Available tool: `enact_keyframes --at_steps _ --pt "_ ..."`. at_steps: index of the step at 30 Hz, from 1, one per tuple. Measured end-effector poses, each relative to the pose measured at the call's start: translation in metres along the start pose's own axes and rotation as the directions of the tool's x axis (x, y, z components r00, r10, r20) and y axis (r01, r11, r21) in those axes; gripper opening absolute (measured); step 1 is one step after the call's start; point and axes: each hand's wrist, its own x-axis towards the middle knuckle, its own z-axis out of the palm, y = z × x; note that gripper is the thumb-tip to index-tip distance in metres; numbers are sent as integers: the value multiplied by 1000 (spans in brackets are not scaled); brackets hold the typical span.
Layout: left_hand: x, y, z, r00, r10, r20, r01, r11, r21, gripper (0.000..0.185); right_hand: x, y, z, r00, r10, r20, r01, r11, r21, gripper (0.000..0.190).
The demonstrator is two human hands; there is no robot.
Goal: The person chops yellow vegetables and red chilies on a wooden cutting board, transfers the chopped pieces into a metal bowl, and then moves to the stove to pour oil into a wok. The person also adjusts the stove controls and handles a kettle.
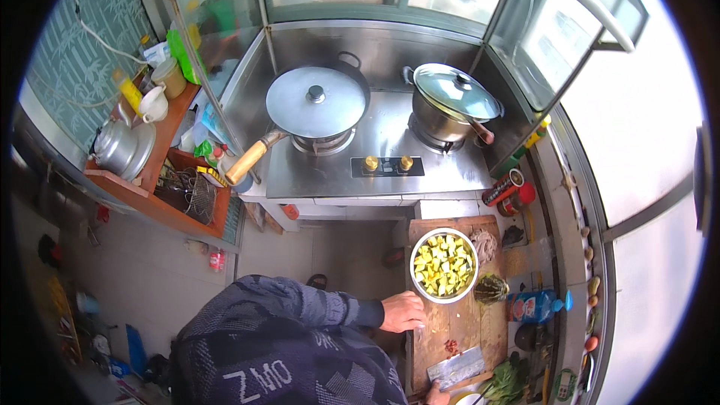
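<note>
My left hand (pixel 403 312) rests at the near edge of a wooden cutting board (pixel 450 323), its fingers bent and their undersides hidden. Just beyond it stands a metal bowl (pixel 475 270) of diced yellow-green vegetable (pixel 444 264). My right hand (pixel 437 394), partly cut off by the picture's lower part, is at the corner of a cleaver's broad blade (pixel 457 367); its grip cannot be made out. Small chopped red pieces (pixel 451 346) lie beside the blade. Pale sliced food (pixel 484 246) and a striped green vegetable piece (pixel 491 289) are by the bowl.
A lidded wok (pixel 316 98) and a lidded pot (pixel 450 104) stand on the gas stove (pixel 377 140). A blue-capped bottle (pixel 531 306), jars (pixel 516 201) and leafy greens (pixel 503 382) border the board. A wooden shelf (pixel 169 169) with a kettle (pixel 118 146) is at the left.
</note>
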Motion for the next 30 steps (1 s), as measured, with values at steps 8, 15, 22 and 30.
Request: enact_keyframes --at_steps 8,15,22,30 --pt "-61 -28 -77 981 -194 -12 194 981 -4 22 -32 -28 -18 994 81 -72 -87 992 -87 62" --pt "-125 -47 -145 923 -366 -120 366 930 -30 20 -73 -108 -51 796 -259 -548 342 938 54 43" --pt "-184 -51 -195 812 -507 -288 495 861 -121 13 -117 -378 -91 482 -813 -327 790 242 564 15" --pt "-256 -22 -202 475 -611 -633 654 727 -211 7 -115 -598 -64 150 -974 -168 985 161 -54 37"
